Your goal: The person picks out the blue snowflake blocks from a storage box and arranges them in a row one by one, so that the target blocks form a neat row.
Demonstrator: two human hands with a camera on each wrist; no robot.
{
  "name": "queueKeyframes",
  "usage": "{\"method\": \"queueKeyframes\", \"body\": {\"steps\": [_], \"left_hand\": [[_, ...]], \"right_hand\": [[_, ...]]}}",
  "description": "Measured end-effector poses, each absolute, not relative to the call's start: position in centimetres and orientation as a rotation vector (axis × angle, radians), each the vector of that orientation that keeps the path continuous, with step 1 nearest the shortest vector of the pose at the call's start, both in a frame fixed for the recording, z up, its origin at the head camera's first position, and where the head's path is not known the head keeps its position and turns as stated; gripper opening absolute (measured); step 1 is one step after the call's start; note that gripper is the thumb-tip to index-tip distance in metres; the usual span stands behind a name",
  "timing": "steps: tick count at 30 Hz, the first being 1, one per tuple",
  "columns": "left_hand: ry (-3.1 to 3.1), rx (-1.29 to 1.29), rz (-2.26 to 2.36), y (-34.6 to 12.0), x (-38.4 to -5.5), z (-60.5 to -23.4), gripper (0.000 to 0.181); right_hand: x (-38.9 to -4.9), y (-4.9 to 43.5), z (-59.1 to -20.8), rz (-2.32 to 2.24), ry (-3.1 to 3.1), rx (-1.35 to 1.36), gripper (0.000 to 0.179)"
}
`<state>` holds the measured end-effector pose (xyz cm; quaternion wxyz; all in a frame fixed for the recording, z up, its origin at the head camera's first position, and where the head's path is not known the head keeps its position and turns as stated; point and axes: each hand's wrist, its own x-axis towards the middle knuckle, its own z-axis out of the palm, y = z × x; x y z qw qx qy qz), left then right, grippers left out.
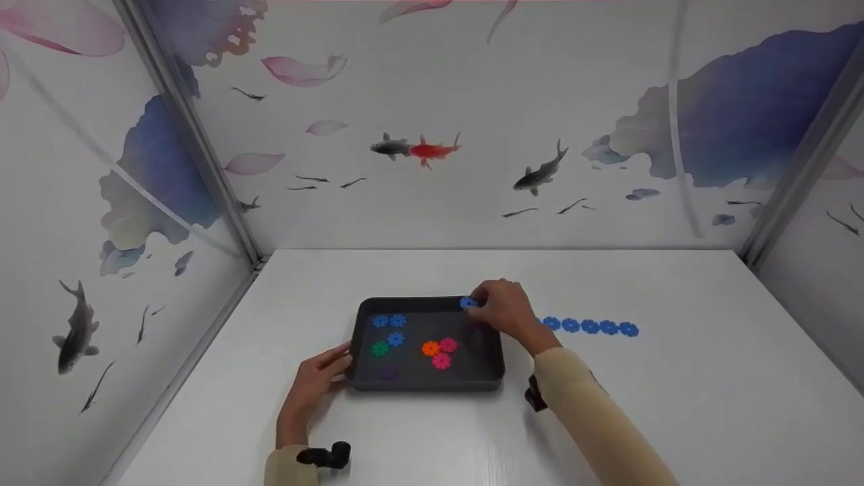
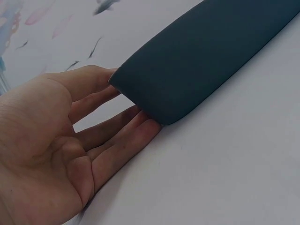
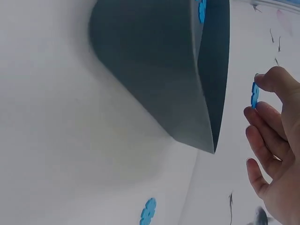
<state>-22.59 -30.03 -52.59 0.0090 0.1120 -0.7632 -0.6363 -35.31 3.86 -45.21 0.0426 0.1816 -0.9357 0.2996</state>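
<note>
My right hand (image 1: 505,307) pinches a blue flower-shaped disc (image 3: 255,95) between thumb and fingertips, above the back right of a dark grey tray (image 1: 432,385). In the right wrist view the disc is edge-on, apart from the tray wall. The left hand (image 1: 316,378) rests its fairly straight fingers against the tray's left end, as the left wrist view also shows. Inside the tray lie several notched discs: blue ones (image 1: 398,320) at the back left, a green one (image 1: 381,348), a dim purple one (image 1: 388,372), an orange one (image 1: 430,348) and pink ones (image 1: 441,361).
To the right of the tray, a row of several blue discs (image 1: 590,327) runs along the white table (image 1: 675,398), its left end partly hidden by my right hand. Printed panels (image 1: 472,223) stand behind and at both sides of the table.
</note>
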Motion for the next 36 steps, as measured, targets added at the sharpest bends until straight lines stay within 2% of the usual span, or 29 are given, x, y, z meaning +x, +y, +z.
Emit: {"method": "queueKeyframes", "body": {"steps": [15, 36], "left_hand": [[-2.38, 0.331, -1.965, -29.8, -22.5, -52.6, 0.043], [-2.392, 0.351, -1.951, -29.7, -22.5, -52.4, 0.043]], "right_hand": [[-35.6, 9.3, -46.2, 0.865, -2.832, 0.491, 0.034], [-35.2, 18.8, -47.1, 1.068, -2.852, 0.276, 0.034]]}}
